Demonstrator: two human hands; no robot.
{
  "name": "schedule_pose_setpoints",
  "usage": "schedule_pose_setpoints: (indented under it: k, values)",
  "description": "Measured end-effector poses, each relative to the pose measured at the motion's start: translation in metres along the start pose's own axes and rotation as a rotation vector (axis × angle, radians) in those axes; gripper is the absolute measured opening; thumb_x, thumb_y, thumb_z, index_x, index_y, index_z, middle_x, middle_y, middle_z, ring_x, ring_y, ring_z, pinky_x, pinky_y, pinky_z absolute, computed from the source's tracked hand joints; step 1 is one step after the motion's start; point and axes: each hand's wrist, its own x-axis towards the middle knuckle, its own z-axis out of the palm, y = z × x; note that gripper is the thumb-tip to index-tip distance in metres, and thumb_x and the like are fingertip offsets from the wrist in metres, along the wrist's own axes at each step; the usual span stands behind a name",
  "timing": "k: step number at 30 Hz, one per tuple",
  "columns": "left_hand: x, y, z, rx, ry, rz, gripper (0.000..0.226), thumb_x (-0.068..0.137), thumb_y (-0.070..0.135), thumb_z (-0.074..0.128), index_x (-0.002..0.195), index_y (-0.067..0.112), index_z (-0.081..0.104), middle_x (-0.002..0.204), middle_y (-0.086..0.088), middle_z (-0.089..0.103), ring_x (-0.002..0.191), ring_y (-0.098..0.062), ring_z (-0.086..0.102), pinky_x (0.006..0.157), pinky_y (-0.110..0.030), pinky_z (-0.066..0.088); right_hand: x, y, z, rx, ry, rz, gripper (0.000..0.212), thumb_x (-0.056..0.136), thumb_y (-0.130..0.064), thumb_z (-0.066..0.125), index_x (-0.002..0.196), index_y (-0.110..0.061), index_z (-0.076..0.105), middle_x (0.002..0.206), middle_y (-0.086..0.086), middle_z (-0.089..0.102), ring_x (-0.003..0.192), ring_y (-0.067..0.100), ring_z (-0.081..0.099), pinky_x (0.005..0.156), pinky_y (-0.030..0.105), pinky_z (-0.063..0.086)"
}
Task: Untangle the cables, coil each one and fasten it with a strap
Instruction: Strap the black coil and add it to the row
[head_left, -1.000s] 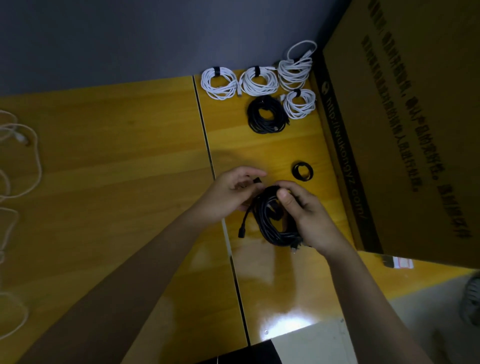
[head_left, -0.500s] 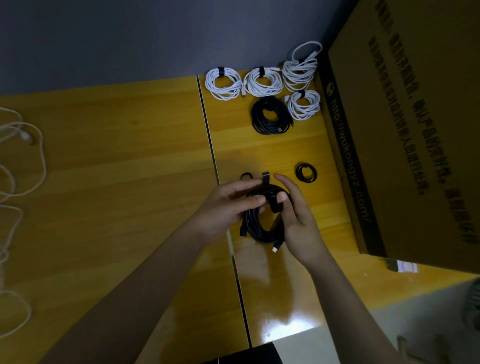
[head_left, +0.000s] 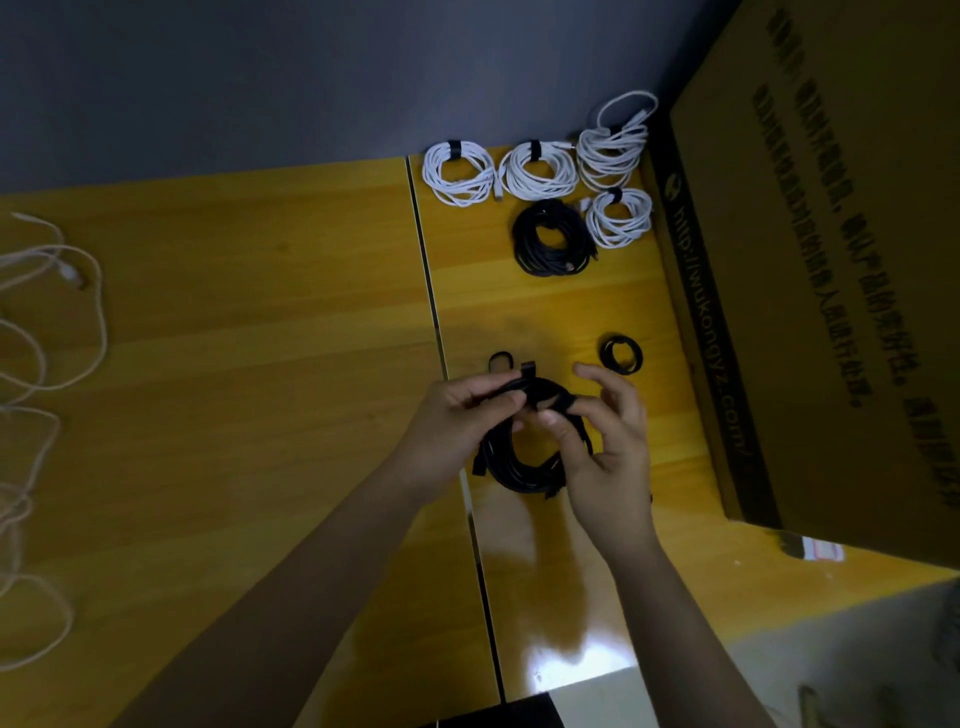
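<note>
My left hand (head_left: 457, 415) is curled around the top of a black cable coil (head_left: 524, 457), thumb and fingers pinching the bundled strands where a flat black strap (head_left: 553, 401) wraps over them. My right hand (head_left: 608, 441) grips the same coil from the other side, thumb pressed on the strap, index finger lifted and slightly curved. The coil is a loose round hoop of thin, matte cord, held just above the glossy yellow wooden tabletop (head_left: 260, 364), beside the dark seam between its two boards. One plug end (head_left: 529, 368) sticks up past my left fingers, and another end (head_left: 478, 462) hangs down on the left of the hoop.

Just beyond my left hand lies a small black loop (head_left: 501, 358), and near my right hand a small rolled black strap ring (head_left: 621, 355). At the far edge, against the grey wall, sit four finished white cable coils (head_left: 460, 174), ropy and round, with dark straps, the upper right one looser with a loop poking out. A finished black coil (head_left: 551, 239) lies just in front of them. Loose white cable (head_left: 57, 322) sprawls in wavy curves at the left edge. A large brown cardboard box (head_left: 831, 286) with printed text stands on the right.
</note>
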Motion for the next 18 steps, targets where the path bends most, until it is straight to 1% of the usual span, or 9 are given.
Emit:
schedule_pose_setpoints:
  k: [1, 3, 5, 6, 8, 10, 13, 17, 18]
  values:
    - [-0.002, 0.000, 0.001, 0.032, -0.003, 0.022, 0.029, 0.092, 0.010, 0.061, 0.119, 0.016, 0.064, 0.090, 0.006, 0.073, 0.078, -0.007, 0.070, 0.073, -0.017, 0.055, 0.002, 0.002, -0.002, -0.027, -0.006, -0.032, 0.007, 0.087, -0.034, 0.060, 0.088, -0.031, 0.066, 0.124, -0.007, 0.055, 0.122, 0.017, 0.046, 0.102, 0.019, 0.034]
    - [-0.005, -0.001, 0.001, 0.100, -0.015, 0.064, 0.030, 0.092, 0.008, 0.060, 0.120, 0.018, 0.063, 0.090, 0.009, 0.072, 0.077, -0.003, 0.069, 0.071, -0.014, 0.052, 0.005, 0.002, -0.004, 0.038, -0.081, -0.026, 0.012, 0.088, -0.027, 0.060, 0.087, -0.019, 0.069, 0.120, -0.006, 0.060, 0.119, 0.012, 0.053, 0.099, 0.023, 0.041]
    - [-0.007, -0.002, 0.001, 0.124, -0.011, 0.084, 0.030, 0.092, 0.007, 0.059, 0.120, 0.016, 0.063, 0.090, 0.011, 0.071, 0.077, 0.000, 0.068, 0.072, -0.013, 0.051, 0.007, 0.002, -0.004, 0.091, -0.112, -0.014, 0.010, 0.088, -0.022, 0.061, 0.088, -0.015, 0.069, 0.113, -0.003, 0.064, 0.113, 0.009, 0.058, 0.094, 0.030, 0.048]
    - [-0.008, -0.001, 0.001, 0.125, -0.010, 0.090, 0.030, 0.092, 0.006, 0.059, 0.119, 0.018, 0.063, 0.088, 0.012, 0.070, 0.077, 0.001, 0.068, 0.072, -0.012, 0.051, 0.007, 0.001, -0.002, 0.076, -0.103, -0.027, 0.012, 0.088, -0.022, 0.061, 0.088, -0.013, 0.069, 0.110, -0.003, 0.064, 0.110, 0.009, 0.059, 0.092, 0.032, 0.050]
    - [-0.008, -0.001, -0.001, 0.136, -0.012, 0.095, 0.030, 0.092, 0.007, 0.059, 0.111, 0.030, 0.063, 0.085, 0.017, 0.070, 0.078, 0.004, 0.067, 0.072, -0.011, 0.050, 0.008, 0.001, 0.001, 0.046, -0.092, -0.071, 0.016, 0.088, -0.023, 0.059, 0.087, -0.011, 0.070, 0.105, -0.007, 0.064, 0.106, 0.009, 0.060, 0.089, 0.033, 0.051]
    - [-0.009, 0.001, -0.003, 0.114, -0.017, 0.071, 0.029, 0.093, 0.009, 0.059, 0.104, 0.035, 0.065, 0.086, 0.021, 0.071, 0.084, 0.003, 0.067, 0.073, -0.011, 0.049, 0.009, -0.001, 0.005, 0.001, -0.082, -0.157, 0.016, 0.089, -0.019, 0.060, 0.085, -0.008, 0.071, 0.100, -0.009, 0.064, 0.103, 0.008, 0.061, 0.088, 0.030, 0.050]
    - [-0.010, 0.003, -0.009, -0.002, -0.017, -0.004, 0.024, 0.092, 0.009, 0.060, 0.102, 0.029, 0.070, 0.098, 0.020, 0.072, 0.098, -0.001, 0.066, 0.079, -0.014, 0.051, 0.012, -0.006, 0.010, -0.083, -0.073, -0.285, 0.015, 0.089, -0.012, 0.060, 0.087, -0.005, 0.072, 0.096, -0.004, 0.067, 0.099, 0.010, 0.061, 0.089, 0.022, 0.048]
    - [-0.009, 0.010, -0.016, -0.123, -0.024, -0.076, 0.023, 0.090, 0.014, 0.060, 0.111, 0.017, 0.069, 0.106, 0.009, 0.072, 0.103, -0.009, 0.066, 0.087, -0.023, 0.054, 0.020, -0.009, 0.009, -0.172, -0.102, -0.395, 0.015, 0.090, -0.009, 0.059, 0.092, -0.004, 0.073, 0.099, 0.006, 0.070, 0.099, 0.015, 0.063, 0.090, 0.025, 0.049]
    - [-0.009, 0.012, -0.016, -0.145, -0.015, -0.088, 0.023, 0.089, 0.014, 0.060, 0.111, 0.015, 0.069, 0.107, 0.005, 0.072, 0.103, -0.012, 0.067, 0.088, -0.025, 0.055, 0.021, -0.009, 0.008, -0.194, -0.110, -0.431, 0.015, 0.091, -0.009, 0.059, 0.093, -0.003, 0.073, 0.100, 0.008, 0.070, 0.099, 0.017, 0.064, 0.089, 0.026, 0.050]
